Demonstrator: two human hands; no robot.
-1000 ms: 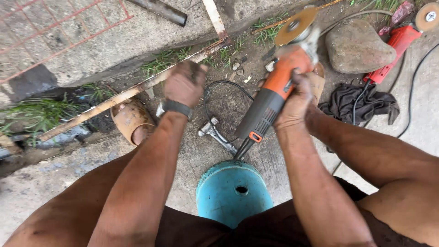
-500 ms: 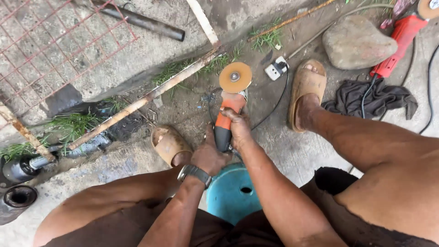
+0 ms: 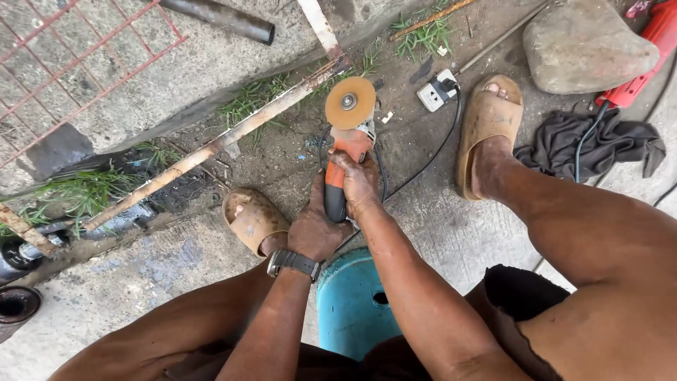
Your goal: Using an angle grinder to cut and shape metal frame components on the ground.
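Beside the rusty steel bar [image 3: 211, 148], both hands now grip the angle grinder [image 3: 343, 152], the left hand [image 3: 314, 226] having joined the right hand [image 3: 358, 182], steadying its disc [image 3: 350, 103].

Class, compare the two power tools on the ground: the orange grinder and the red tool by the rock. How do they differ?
The orange grinder is gripped by both the left hand and right hand; the red tool lies untouched beside the rock. The orange grinder shows its whole disc, while the red tool is cut off by the picture's edge. Both have cords.
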